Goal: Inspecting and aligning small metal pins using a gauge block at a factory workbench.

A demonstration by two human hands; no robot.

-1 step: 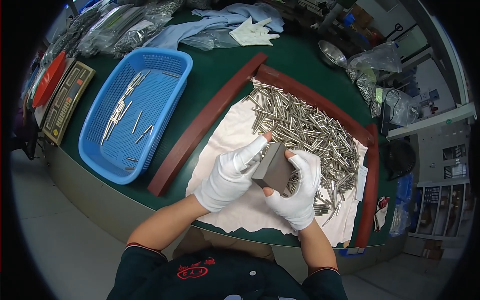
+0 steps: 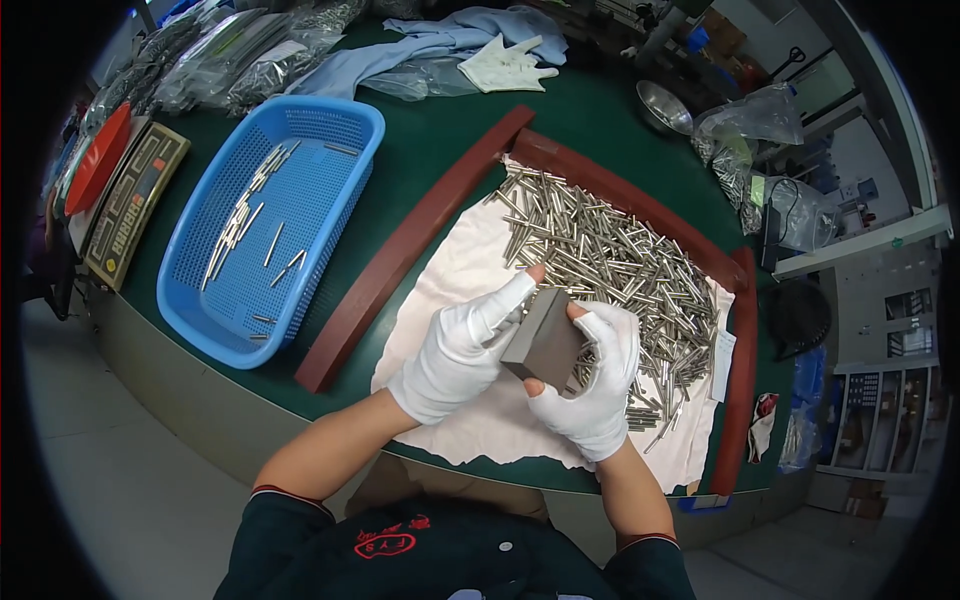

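Observation:
In my right hand is a dark grey rectangular block, gripped between thumb and fingers and tilted over the cloth. My left hand is closed right beside the block's left face, its thumb pointing up and away from me. Its fingertips are mostly hidden, and what they hold I cannot make out. Both hands wear white gloves with some bare fingertips. Beyond and right of them, a big heap of thin metal pins lies on a pale cloth.
Dark red bars frame the cloth on the green table. Left of them stands a blue perforated basket with some pins inside, then a scale. A white glove, a metal bowl and plastic bags lie farther back.
The block and my right hand have shifted very slightly to the left. Nothing else visibly differs.

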